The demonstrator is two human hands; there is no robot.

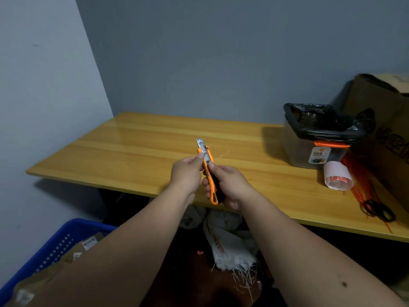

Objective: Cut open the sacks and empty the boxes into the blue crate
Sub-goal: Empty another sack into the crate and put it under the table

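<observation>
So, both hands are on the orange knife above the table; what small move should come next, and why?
Probably lower the utility knife toward the white sack under the table. Its blade already shows, the right hand grips the handle, the left hand pinches near the tip, and the sack looks only partly cut.

A yellow wooden desk (137,147) stands in the corner against grey walls. At its right end sits a bin (314,149) lined with a black bag, and just right of it a large cardboard box (382,120). A roll of labels (337,176) lies in front of the bin, touching orange ties (363,187) spread toward the desk's front edge beside black bands (379,210). On the floor below lie a frayed white sack (230,247) and a blue crate (55,247) holding parcels (73,255).
</observation>
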